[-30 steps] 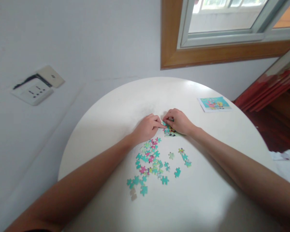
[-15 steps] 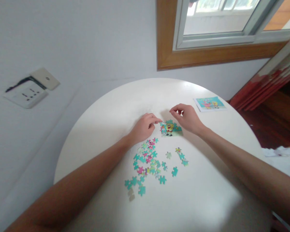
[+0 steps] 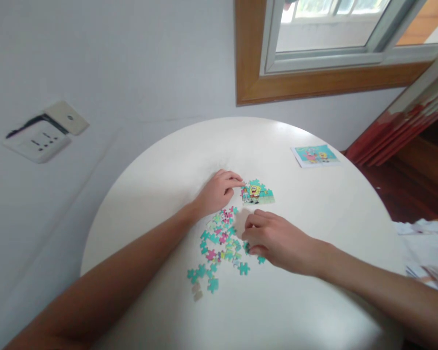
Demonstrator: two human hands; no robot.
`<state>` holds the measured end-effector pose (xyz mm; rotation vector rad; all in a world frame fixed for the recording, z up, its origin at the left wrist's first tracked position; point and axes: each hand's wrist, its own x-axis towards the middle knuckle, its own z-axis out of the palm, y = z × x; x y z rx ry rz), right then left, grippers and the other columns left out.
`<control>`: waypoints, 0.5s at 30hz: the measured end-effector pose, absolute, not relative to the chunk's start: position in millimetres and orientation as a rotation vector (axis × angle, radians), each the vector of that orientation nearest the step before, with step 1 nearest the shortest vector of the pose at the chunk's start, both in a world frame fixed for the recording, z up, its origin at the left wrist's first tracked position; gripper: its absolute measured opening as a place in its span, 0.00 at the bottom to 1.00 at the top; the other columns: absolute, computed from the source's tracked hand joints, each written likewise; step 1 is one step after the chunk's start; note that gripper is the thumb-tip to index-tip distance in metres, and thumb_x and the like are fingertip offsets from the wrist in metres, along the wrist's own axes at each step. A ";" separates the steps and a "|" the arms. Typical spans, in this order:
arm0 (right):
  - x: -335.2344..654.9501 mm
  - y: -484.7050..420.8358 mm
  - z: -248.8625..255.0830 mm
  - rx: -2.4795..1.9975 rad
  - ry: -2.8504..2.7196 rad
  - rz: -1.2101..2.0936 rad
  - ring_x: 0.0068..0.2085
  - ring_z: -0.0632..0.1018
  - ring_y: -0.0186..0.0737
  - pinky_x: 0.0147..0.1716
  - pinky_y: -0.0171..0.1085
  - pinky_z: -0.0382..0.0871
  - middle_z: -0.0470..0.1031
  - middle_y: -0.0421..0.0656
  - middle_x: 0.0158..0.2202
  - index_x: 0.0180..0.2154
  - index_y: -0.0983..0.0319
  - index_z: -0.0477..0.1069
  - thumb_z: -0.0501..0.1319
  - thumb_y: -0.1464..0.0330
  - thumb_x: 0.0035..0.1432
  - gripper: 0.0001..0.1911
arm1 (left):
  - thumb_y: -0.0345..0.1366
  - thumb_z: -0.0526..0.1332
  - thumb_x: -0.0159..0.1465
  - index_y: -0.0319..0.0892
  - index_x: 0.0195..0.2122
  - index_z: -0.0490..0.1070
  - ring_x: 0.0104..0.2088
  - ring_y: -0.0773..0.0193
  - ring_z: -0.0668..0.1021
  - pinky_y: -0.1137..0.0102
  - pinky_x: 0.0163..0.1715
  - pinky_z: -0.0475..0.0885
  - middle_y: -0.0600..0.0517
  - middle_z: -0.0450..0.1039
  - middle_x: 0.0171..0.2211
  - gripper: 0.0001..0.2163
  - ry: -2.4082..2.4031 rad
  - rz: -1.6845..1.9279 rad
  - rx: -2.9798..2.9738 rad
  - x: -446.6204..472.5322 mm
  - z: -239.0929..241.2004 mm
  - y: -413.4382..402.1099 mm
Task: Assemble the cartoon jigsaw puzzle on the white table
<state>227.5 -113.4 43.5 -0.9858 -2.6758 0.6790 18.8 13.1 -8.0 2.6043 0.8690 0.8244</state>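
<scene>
A partly joined jigsaw puzzle (image 3: 260, 195) with a yellow cartoon figure on teal lies near the table's middle. My left hand (image 3: 219, 192) rests flat on its left side, open, its index fingertip at the puzzle's left edge. Below the puzzle, my right hand (image 3: 277, 240) hovers at the right side of a spread of loose puzzle pieces (image 3: 229, 253). Its fingers are bent and apart from the thumb, and I see nothing held. The hand covers some pieces beneath it.
The round white table (image 3: 160, 167) stands against the wall. A picture card (image 3: 316, 156) with cartoon figures lies at its far right. Papers (image 3: 427, 248) lie beyond the right edge. A wall socket (image 3: 40, 141) is at left, and a red curtain (image 3: 394, 133) hangs at right.
My right hand has come from above the puzzle's right side down toward me, over the loose pieces, and its fingers have parted. My left hand stays in place.
</scene>
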 end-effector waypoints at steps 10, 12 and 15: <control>227.1 -106.0 48.8 -0.802 -2.633 1.064 0.35 0.70 0.36 0.36 0.35 0.63 0.72 0.40 0.33 0.31 0.61 0.69 0.63 0.78 0.55 0.07 | 0.18 0.54 0.59 0.47 0.47 0.79 0.49 0.60 0.74 0.59 0.55 0.69 0.52 0.77 0.47 0.23 0.901 0.816 2.581 19.8 -6.3 12.7; 228.6 -105.4 52.4 -0.773 -2.526 1.273 0.30 0.68 0.32 0.31 0.33 0.62 0.69 0.37 0.28 0.29 0.61 0.68 0.61 0.79 0.55 0.08 | 0.19 0.54 0.59 0.46 0.47 0.79 0.49 0.60 0.74 0.60 0.55 0.69 0.52 0.77 0.47 0.22 0.901 0.813 2.577 19.8 -6.2 12.4; 231.5 -96.9 57.8 -0.831 -2.339 1.376 0.28 0.67 0.30 0.28 0.31 0.61 0.68 0.36 0.27 0.30 0.61 0.70 0.61 0.78 0.54 0.07 | 0.18 0.54 0.59 0.46 0.46 0.79 0.48 0.60 0.74 0.60 0.54 0.69 0.52 0.78 0.47 0.22 0.903 0.810 2.573 20.0 -5.1 12.0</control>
